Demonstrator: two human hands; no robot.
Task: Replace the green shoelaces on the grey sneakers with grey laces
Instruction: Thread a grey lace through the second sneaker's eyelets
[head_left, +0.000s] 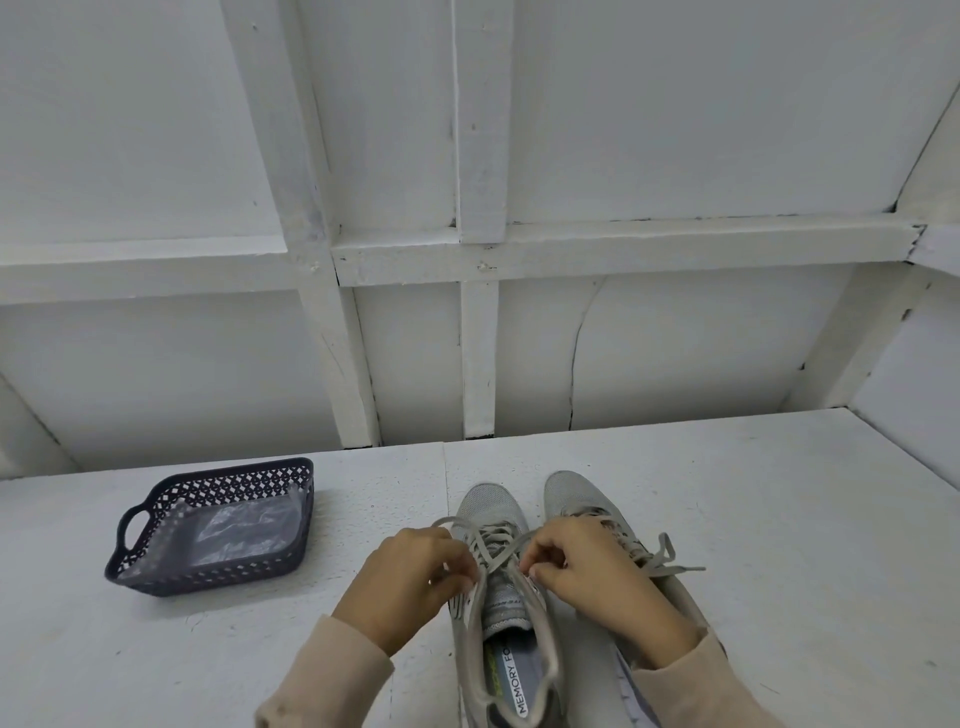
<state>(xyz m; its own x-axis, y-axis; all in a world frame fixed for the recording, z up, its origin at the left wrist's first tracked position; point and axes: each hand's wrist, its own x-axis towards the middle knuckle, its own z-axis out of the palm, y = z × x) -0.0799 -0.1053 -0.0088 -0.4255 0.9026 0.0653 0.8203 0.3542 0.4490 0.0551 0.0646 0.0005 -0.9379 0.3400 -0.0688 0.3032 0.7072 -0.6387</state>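
Only one text is reading clearly: "MEMORY FO" in dark capitals, running lengthwise along a white strip label (519, 686) that is lying on the insole (537, 656) of the middle grey sneaker (491, 501). The letters after "FO" are not showing. A yellow-green mark beside the strip is coming out too blurred to read. Nothing else is carrying legible text, numbers or signs.

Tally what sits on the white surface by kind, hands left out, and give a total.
Grey sneakers: 2
Grey laces: 2
Dark basket: 1
Clear plastic bag, inside the basket: 1
Total: 6
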